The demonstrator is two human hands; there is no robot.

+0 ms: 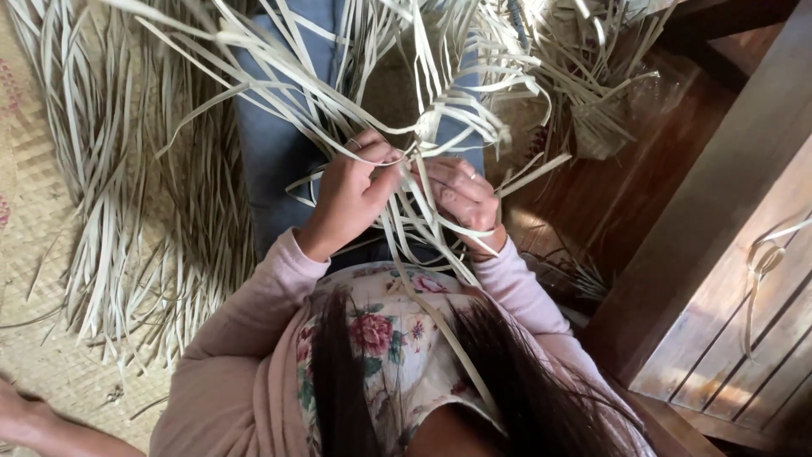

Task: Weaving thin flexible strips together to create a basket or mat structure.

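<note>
Fingers of the left hand are curled closed around pale flat strips, pinching them at the top of the fist. Close beside it, the right hand has its fingers bent over the same tangle of strips, gripping where several cross; the two hands nearly touch. Both wrists come out of pink sleeves, and a flowered top and long dark hair fill the nearest part of the view. One long strip runs from the hands down over the flowered top.

From the hands the strips loop and fan outward over a lap in blue cloth. To the left lies a thick heap of loose pale strips, spread on a woven mat that covers the floor. To the right is a dark wooden floor and a slatted wooden panel with a curled strip lying on it. Farther off, beyond the hands, a small partly woven piece sits among more loose strips.
</note>
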